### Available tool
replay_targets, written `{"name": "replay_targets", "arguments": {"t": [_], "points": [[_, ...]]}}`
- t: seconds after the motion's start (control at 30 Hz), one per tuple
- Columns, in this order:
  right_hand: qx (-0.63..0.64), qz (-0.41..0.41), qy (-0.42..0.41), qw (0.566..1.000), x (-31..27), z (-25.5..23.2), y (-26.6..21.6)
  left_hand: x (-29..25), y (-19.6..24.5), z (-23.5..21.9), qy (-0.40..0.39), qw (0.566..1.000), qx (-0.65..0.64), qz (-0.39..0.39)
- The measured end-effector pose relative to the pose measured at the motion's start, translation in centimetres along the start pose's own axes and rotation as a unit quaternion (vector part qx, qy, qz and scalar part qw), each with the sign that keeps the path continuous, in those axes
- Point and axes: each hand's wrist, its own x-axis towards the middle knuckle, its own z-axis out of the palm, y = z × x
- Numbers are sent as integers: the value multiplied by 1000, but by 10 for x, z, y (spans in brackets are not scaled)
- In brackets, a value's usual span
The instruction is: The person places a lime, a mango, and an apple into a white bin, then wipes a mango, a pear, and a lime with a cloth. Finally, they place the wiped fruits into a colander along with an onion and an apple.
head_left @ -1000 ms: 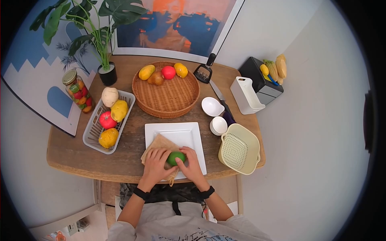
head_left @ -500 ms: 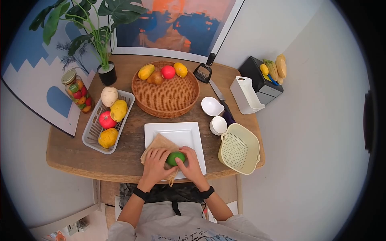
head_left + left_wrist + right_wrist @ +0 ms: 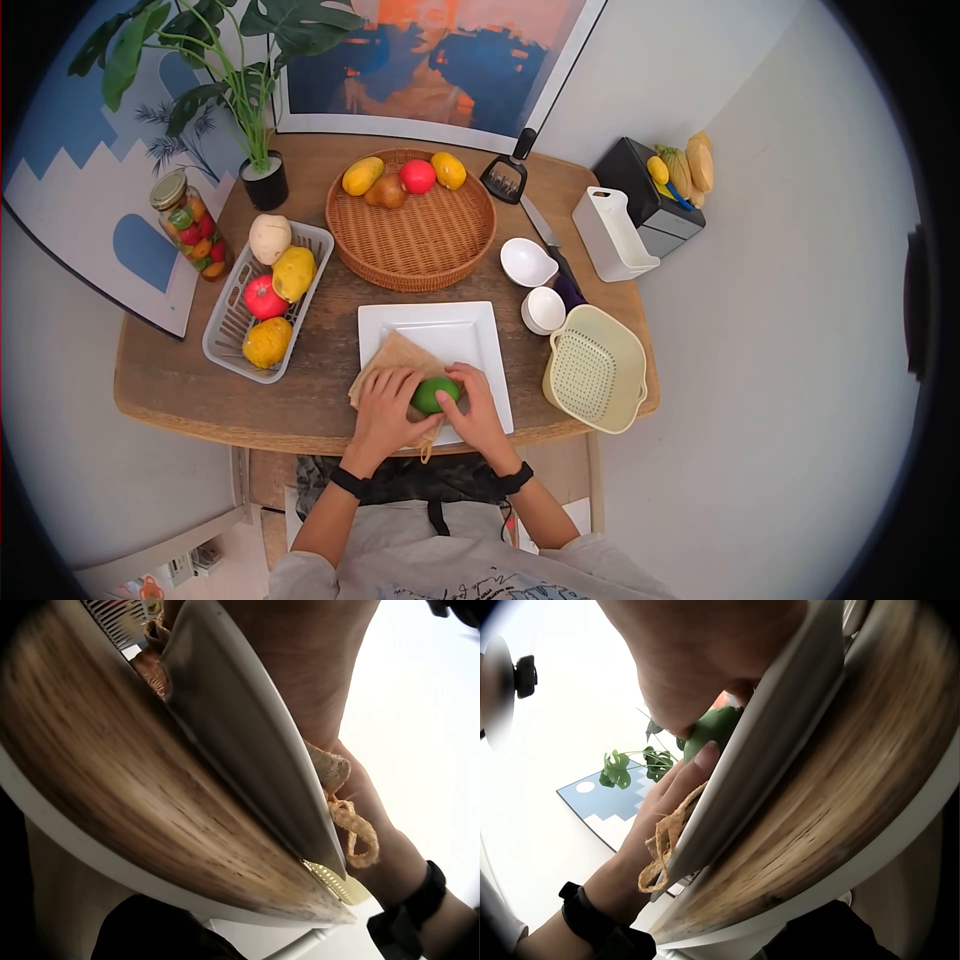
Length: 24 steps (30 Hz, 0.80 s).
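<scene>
A smooth green oval fruit [image 3: 430, 394] sits between both hands over a folded tan cloth [image 3: 398, 350], near the front of a square white plate [image 3: 478, 322]. My left hand [image 3: 384, 415] lies over the cloth, its index finger and thumb bracketing the fruit's left side. From the right, my right hand [image 3: 480, 412] grips the fruit, thumb across its top and fingers round the far side. In the right wrist view the green fruit [image 3: 711, 729] shows between the two hands, with the cloth's looped cord [image 3: 660, 859] hanging over the plate edge. The fruit is hidden in the left wrist view.
Left of the plate stands a grey basket [image 3: 222, 335] of fruit; behind it, a glass jar [image 3: 192, 228]. A round wicker tray [image 3: 420, 245] holds fruit at the back. To the right are white bowls [image 3: 527, 262], a knife [image 3: 540, 222] and a cream colander [image 3: 597, 370].
</scene>
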Motion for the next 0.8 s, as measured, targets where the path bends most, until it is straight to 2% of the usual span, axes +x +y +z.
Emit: {"name": "replay_targets", "arguments": {"t": [0.8], "points": [[14,16,4,1000,1,0,-5,0,-1,-1,-8,1000,-5,5]]}}
